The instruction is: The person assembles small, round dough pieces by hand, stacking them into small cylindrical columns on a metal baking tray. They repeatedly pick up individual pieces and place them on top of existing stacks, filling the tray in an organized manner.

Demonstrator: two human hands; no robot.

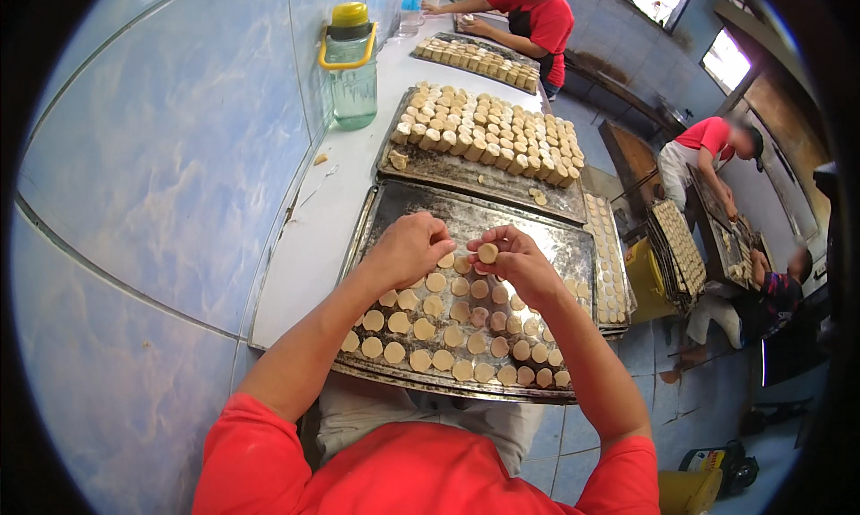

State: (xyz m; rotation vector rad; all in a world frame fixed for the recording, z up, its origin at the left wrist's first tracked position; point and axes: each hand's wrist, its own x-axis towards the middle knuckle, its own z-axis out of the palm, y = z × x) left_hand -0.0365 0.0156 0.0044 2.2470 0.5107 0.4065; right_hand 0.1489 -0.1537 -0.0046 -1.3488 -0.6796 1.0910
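Observation:
Both hands are over a dark metal baking tray (539,235) laid with rows of flat, pale dough rounds (424,328). My right hand (522,262) pinches one dough round (487,253) between thumb and fingers, above the tray. Close beside it on the left, my left hand (411,249) has its fingers curled and thumb pressed in; whatever it may hold is hidden. Beyond this tray, a second tray (421,172) bears many short upright dough cylinders (488,132), with a few loose scraps near its front edge.
A clear water jug (352,90) with a yellow lid stands against the tiled wall (161,175). Farther along the white table (309,233), a co-worker (545,22) handles another tray. At right are stacked trays (676,242), yellow containers (647,278) and two more people.

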